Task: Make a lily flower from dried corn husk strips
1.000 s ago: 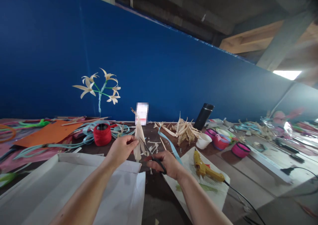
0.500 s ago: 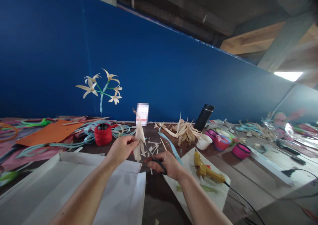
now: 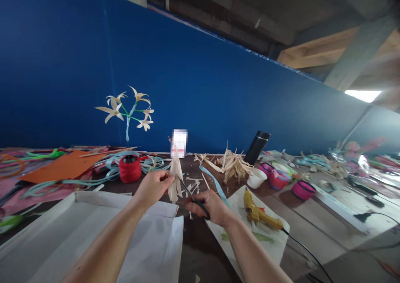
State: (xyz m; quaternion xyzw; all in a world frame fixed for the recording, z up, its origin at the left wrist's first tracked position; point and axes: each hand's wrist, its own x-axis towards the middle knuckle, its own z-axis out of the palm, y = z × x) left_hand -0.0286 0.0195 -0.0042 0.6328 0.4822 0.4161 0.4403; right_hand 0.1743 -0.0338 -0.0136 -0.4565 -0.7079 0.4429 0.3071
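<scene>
One pale, papery dried husk point(image 3: 175, 179) is held upright at centre frame.
At lower right, a yellow plastic glue gun point(image 3: 258, 213) is laid on white paper point(image 3: 277, 242), presumably against drips. Black-handled metal scissors point(image 3: 190, 193) are gripped by the right hand point(image 3: 208, 206), fingers curled; the husk is pinched by the left hand point(image 3: 155, 185), thumb to fingers, seemingly for steadiness near the blades. No writing is legible on the pixelated white rectangle point(image 3: 180, 141) beyond.

Dark brown table point(image 3: 200, 249), red spool point(image 3: 130, 171), dried husks point(image 3: 236, 167), white cup point(image 3: 256, 179), black bottle point(image 3: 258, 147)
</scene>
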